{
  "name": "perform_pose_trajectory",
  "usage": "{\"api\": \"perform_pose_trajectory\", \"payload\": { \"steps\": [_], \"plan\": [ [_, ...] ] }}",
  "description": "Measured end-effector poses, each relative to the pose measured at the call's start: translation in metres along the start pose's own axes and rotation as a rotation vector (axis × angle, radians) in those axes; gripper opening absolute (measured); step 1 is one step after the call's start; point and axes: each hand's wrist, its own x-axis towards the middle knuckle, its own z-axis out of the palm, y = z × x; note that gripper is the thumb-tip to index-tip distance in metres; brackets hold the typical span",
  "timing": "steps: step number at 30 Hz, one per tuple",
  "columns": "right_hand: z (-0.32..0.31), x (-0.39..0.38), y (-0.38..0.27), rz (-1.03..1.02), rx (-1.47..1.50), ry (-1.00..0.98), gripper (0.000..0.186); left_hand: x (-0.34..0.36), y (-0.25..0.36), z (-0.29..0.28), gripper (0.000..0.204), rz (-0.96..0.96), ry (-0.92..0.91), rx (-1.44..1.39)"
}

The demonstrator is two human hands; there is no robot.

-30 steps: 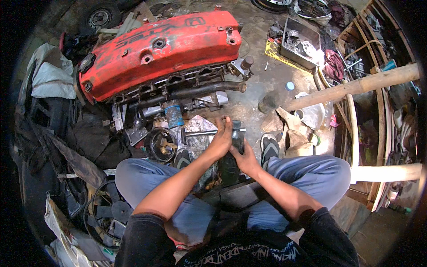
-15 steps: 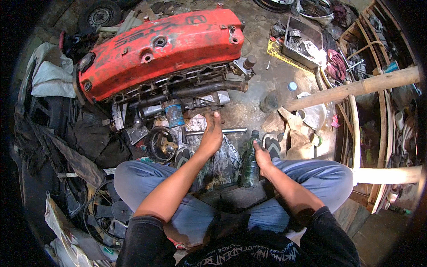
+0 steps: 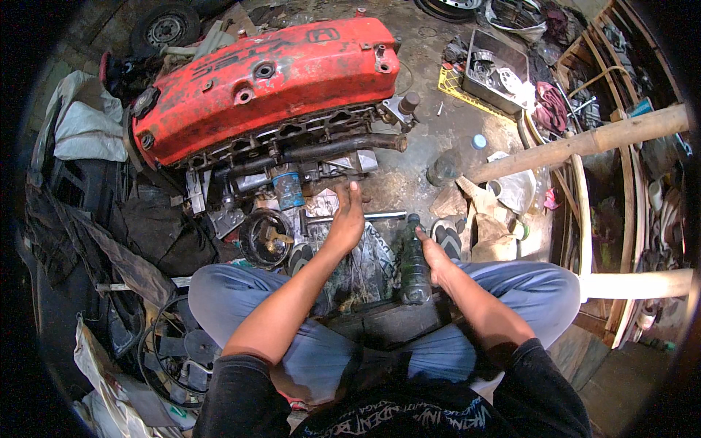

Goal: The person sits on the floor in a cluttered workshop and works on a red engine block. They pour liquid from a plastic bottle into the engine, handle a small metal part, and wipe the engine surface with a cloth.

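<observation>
A dark, ribbed plastic bottle [image 3: 414, 271] is held by my right hand [image 3: 436, 257], the thumb along its side near the neck. It tilts a little, with its base toward me between my knees. My left hand [image 3: 347, 223] reaches forward with fingers stretched out, just short of the engine; I see nothing in it. Ahead stands an engine with a worn red valve cover [image 3: 266, 87]. A blue oil filter [image 3: 288, 190] sits on its near side, left of my left hand. A metal bar [image 3: 383, 216] lies on the floor between my hands.
A round black pan [image 3: 264, 237] with dirty contents lies left of my feet. Clear bottles [image 3: 442, 171] stand at right, beside a bamboo pole [image 3: 577, 146]. Farther back is a metal bin of parts [image 3: 499, 62] on a yellow crate. A wheel [image 3: 166, 28] lies far left.
The bottle in my right hand has tilted slightly, its base shifting right and its top left. My left hand is almost still.
</observation>
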Motion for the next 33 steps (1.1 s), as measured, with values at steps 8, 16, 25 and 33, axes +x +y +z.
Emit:
{"api": "perform_pose_trajectory", "payload": {
  "steps": [8,16,25,33],
  "plan": [
    [0.001,-0.002,-0.002,0.004,-0.029,-0.06,0.052,0.01,-0.016,-0.001,0.11,-0.034,-0.038,0.05],
    [0.004,-0.007,-0.009,-0.006,-0.044,-0.025,0.052,0.009,-0.019,0.002,0.093,0.032,0.058,0.011],
    [0.001,0.0,-0.009,0.044,-0.042,-0.046,0.051,0.005,-0.005,-0.002,0.095,0.007,-0.03,0.019],
    [0.011,-0.012,-0.012,0.041,-0.048,-0.046,0.05,0.013,-0.02,-0.001,0.094,0.002,0.031,0.1]
  ]
}}
